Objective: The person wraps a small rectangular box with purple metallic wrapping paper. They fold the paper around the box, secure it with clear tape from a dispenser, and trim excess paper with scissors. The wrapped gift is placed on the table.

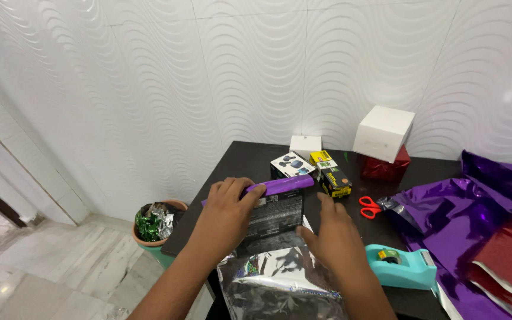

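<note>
A black box (pixel 277 214) lies on shiny wrapping paper (pixel 280 284), silver on the side facing up and purple on the outside. My left hand (pixel 226 216) presses on the box's left part and pins the folded purple edge of the paper (pixel 282 185) over its far side with the fingertips. At the box's right side my right hand (pixel 333 237) rests, fingers together, thumb touching the box's near edge. Both hands sit on a dark table (pixel 244 159).
Behind the box stand small boxes (pixel 312 163), a white box on a red wrapped box (pixel 384 148). Red-handled scissors (pixel 370 207) and a teal tape dispenser (pixel 401 266) lie to the right, beside purple and red foil sheets (pixel 481 219). A pot with crumpled foil (pixel 155 224) stands on the floor at left.
</note>
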